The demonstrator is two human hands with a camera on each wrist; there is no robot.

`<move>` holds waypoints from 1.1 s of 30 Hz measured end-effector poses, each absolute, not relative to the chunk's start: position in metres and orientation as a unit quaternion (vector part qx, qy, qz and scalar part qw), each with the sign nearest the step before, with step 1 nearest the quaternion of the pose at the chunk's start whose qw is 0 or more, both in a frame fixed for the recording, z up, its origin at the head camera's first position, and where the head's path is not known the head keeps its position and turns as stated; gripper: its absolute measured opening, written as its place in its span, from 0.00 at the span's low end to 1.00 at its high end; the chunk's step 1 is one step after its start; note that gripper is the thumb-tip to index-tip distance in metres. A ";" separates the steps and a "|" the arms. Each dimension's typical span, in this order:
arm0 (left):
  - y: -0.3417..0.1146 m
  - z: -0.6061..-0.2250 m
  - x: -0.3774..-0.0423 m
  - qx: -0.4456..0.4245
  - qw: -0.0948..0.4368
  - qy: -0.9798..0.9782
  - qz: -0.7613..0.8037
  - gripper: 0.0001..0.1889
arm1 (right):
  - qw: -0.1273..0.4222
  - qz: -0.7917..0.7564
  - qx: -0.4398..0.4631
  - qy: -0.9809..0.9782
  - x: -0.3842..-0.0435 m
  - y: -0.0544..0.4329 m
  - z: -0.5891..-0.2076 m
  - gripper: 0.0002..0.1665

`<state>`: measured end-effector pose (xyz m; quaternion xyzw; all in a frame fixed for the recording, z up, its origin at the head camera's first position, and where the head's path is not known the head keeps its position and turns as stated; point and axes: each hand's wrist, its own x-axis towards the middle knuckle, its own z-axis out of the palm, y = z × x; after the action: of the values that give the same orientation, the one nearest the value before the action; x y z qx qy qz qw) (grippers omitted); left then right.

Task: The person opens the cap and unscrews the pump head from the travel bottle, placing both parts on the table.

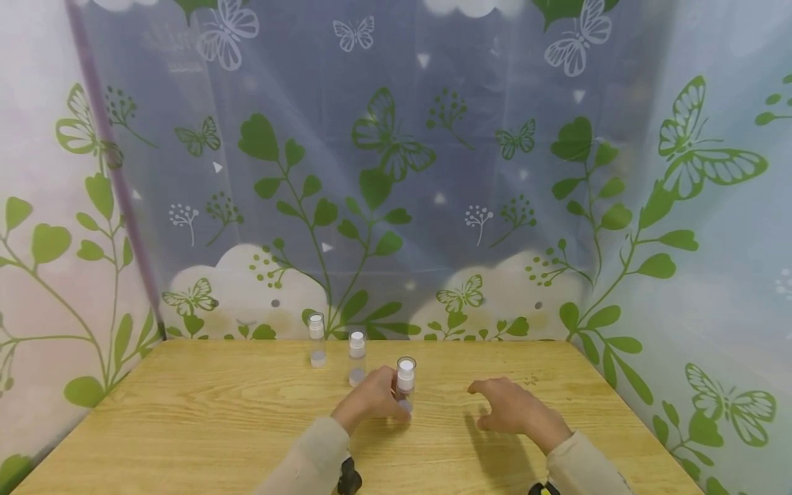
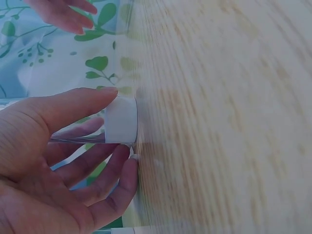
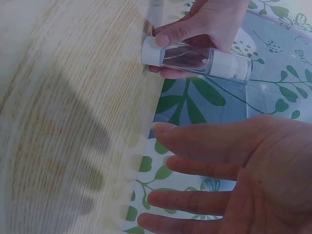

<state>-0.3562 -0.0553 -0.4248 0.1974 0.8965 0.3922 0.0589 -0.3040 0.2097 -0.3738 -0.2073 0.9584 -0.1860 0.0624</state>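
Observation:
My left hand [image 1: 373, 394] holds a clear pump bottle [image 1: 405, 378] with a white pump head, a transparent cap and a white base [image 2: 121, 120]. Thumb and fingers lie around its lower part, and the bottle stands upright at the tabletop. To the right, my right hand [image 1: 510, 407] hovers over the table with its fingers extended and apart, holding nothing. In the right wrist view its palm and spread fingers [image 3: 190, 202] show, with the held bottle beyond them. Two similar bottles, a nearer one [image 1: 357, 359] and a farther one [image 1: 317, 342], stand left of the held bottle.
A wood-grain table [image 1: 216, 426] spreads under both hands. Behind it and at both sides hang curtains [image 1: 396, 227] printed with green leaves and butterflies. The three bottles form a slanting row toward the table's back edge.

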 end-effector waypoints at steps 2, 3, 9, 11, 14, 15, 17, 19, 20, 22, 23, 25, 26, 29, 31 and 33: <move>-0.055 -0.426 -0.356 0.201 0.057 0.895 0.394 0.18 | 0.062 -0.188 -0.205 0.959 -0.303 0.209 -0.375 0.30; -0.055 -0.426 -0.356 0.202 0.056 0.895 0.395 0.18 | 0.062 -0.188 -0.204 0.959 -0.303 0.209 -0.375 0.30; -0.054 -0.427 -0.356 0.207 0.054 0.894 0.393 0.18 | 0.061 -0.185 -0.205 0.959 -0.303 0.209 -0.376 0.30; -0.055 -0.428 -0.357 0.211 0.054 0.893 0.394 0.17 | 0.059 -0.185 -0.207 0.959 -0.302 0.209 -0.376 0.30; -0.056 -0.428 -0.357 0.218 0.052 0.891 0.395 0.16 | 0.058 -0.185 -0.208 0.959 -0.303 0.210 -0.377 0.30; -0.056 -0.428 -0.357 0.220 0.051 0.891 0.395 0.15 | 0.058 -0.186 -0.207 0.959 -0.303 0.210 -0.376 0.30; -0.057 -0.427 -0.356 0.222 0.050 0.889 0.397 0.15 | 0.060 -0.185 -0.205 0.959 -0.303 0.210 -0.376 0.30; -0.058 -0.426 -0.355 0.225 0.050 0.888 0.398 0.15 | 0.064 -0.185 -0.201 0.960 -0.303 0.210 -0.375 0.31; -0.058 -0.426 -0.355 0.226 0.051 0.888 0.397 0.15 | 0.067 -0.186 -0.199 0.960 -0.303 0.210 -0.375 0.31; -0.060 -0.424 -0.354 0.229 0.048 0.890 0.392 0.15 | 0.070 -0.187 -0.197 0.960 -0.303 0.210 -0.374 0.31; -0.060 -0.423 -0.353 0.231 0.047 0.891 0.388 0.15 | 0.071 -0.188 -0.196 0.960 -0.303 0.211 -0.374 0.31; -0.062 -0.422 -0.353 0.237 0.044 0.893 0.380 0.14 | 0.072 -0.189 -0.197 0.959 -0.303 0.211 -0.373 0.31; -0.063 -0.421 -0.352 0.239 0.044 0.893 0.378 0.14 | 0.073 -0.190 -0.197 0.959 -0.304 0.211 -0.373 0.31; -0.067 -0.418 -0.350 0.252 0.042 0.890 0.378 0.14 | 0.073 -0.190 -0.195 0.959 -0.304 0.211 -0.373 0.31; -0.070 -0.417 -0.348 0.263 0.039 0.887 0.378 0.13 | 0.074 -0.189 -0.194 0.960 -0.304 0.211 -0.373 0.31; -0.073 -0.416 -0.346 0.273 0.034 0.885 0.376 0.13 | 0.073 -0.188 -0.193 0.960 -0.305 0.211 -0.374 0.30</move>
<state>-0.3458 -0.0731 -0.4163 0.2729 0.8850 0.3757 0.0345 -0.3048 0.2110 -0.3738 -0.1928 0.9603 -0.1880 0.0730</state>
